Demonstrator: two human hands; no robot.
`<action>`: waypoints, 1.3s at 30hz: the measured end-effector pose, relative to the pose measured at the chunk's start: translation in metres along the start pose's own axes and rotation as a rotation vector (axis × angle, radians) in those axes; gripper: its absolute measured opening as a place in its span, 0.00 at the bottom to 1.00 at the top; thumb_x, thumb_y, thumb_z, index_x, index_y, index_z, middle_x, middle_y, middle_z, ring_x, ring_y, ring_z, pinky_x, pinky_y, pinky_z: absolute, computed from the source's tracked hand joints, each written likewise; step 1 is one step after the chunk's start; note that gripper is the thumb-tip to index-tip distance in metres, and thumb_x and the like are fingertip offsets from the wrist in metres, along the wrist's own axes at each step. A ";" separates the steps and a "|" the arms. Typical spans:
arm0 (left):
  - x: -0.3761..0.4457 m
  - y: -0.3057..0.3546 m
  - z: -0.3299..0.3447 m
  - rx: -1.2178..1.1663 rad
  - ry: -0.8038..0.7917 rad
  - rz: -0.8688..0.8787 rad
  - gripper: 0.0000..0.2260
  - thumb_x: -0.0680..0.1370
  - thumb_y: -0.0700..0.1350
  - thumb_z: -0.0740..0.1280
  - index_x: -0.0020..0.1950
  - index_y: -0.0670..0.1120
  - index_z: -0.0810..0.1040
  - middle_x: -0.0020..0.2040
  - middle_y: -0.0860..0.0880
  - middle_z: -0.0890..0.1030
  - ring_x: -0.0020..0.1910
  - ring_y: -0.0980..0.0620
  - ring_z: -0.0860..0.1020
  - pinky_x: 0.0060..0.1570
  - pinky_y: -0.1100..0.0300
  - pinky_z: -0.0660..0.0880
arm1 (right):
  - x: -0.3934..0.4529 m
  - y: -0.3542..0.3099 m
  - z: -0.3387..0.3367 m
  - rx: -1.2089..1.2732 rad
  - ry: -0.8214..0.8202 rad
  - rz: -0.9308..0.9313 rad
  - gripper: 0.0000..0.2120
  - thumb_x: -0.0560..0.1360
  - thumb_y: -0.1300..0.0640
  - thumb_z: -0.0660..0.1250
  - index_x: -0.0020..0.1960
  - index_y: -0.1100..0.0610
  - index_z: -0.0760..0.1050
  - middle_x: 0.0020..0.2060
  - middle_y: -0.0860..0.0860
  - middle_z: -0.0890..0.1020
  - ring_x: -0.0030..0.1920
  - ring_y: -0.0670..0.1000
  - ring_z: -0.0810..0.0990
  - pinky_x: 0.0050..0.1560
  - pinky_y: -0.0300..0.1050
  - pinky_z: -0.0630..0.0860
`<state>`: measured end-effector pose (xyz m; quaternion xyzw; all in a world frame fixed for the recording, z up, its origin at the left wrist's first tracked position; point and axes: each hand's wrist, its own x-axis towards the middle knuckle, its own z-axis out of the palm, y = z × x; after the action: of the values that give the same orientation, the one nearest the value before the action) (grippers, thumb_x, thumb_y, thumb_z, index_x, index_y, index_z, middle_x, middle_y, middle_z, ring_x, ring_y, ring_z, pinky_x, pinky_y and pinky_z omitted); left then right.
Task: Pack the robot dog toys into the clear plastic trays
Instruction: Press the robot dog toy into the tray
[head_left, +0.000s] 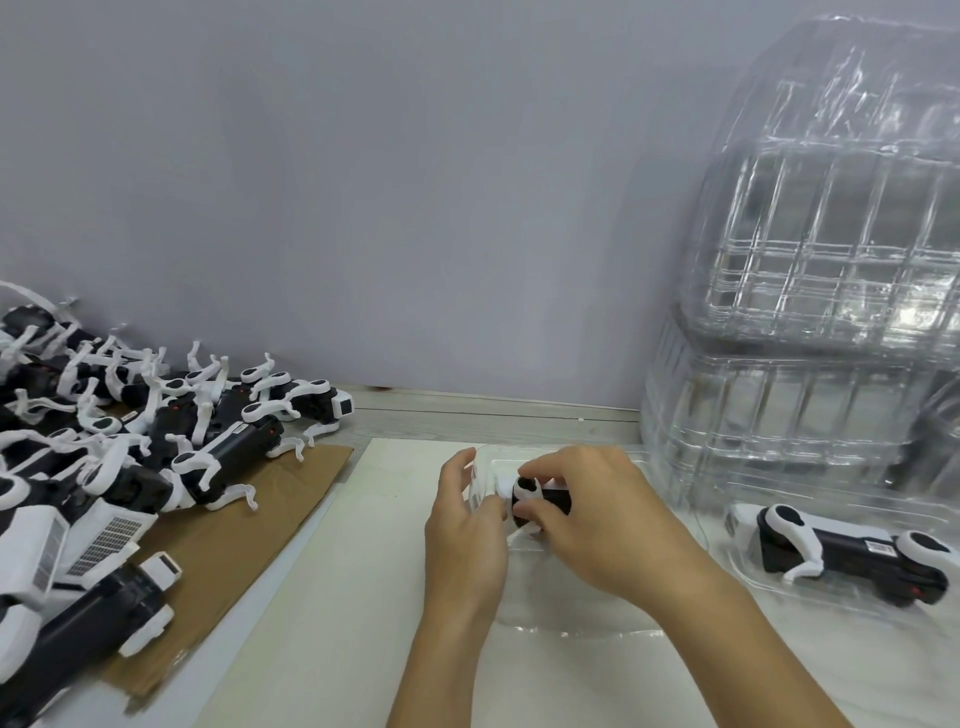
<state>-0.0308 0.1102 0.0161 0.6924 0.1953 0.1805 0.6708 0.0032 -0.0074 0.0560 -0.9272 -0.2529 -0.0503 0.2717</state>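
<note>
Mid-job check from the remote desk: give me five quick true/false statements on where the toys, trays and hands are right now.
1. Both hands work on one toy over the clear tray. True: the left hand and right hand meet on the toy being packed.
2. The unpacked toys are heaped at right. False: the toy pile is at left, partly on cardboard.
3. A packed toy lies in a tray at right. True.
4. The empty tray stack stands at left. False: right.
5. The right hand is idle. False: it grips the toy.

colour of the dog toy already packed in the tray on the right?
Black body with white legs and head, on the packed robot dog toy; head view.
</note>
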 end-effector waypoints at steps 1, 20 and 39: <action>0.000 0.000 0.000 0.004 0.002 -0.001 0.21 0.78 0.37 0.61 0.63 0.61 0.71 0.49 0.66 0.73 0.39 0.82 0.71 0.34 0.78 0.69 | 0.000 -0.001 -0.001 0.002 0.000 0.002 0.12 0.78 0.49 0.65 0.41 0.56 0.79 0.36 0.50 0.80 0.41 0.52 0.77 0.43 0.50 0.77; 0.000 0.004 -0.003 0.011 0.040 0.010 0.24 0.79 0.37 0.61 0.72 0.56 0.71 0.63 0.59 0.72 0.62 0.60 0.69 0.59 0.62 0.64 | -0.005 -0.002 -0.019 -0.056 -0.013 0.034 0.15 0.80 0.45 0.60 0.64 0.43 0.77 0.59 0.44 0.79 0.60 0.51 0.75 0.62 0.51 0.73; 0.003 0.000 -0.003 0.013 0.047 0.007 0.23 0.79 0.37 0.62 0.70 0.57 0.71 0.56 0.62 0.72 0.60 0.60 0.70 0.55 0.63 0.66 | -0.009 -0.004 0.003 -0.335 -0.389 0.113 0.27 0.79 0.33 0.37 0.77 0.33 0.48 0.80 0.49 0.52 0.78 0.67 0.47 0.77 0.62 0.47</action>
<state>-0.0300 0.1141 0.0164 0.6929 0.2100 0.1977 0.6609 -0.0065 -0.0067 0.0540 -0.9642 -0.2363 0.1032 0.0627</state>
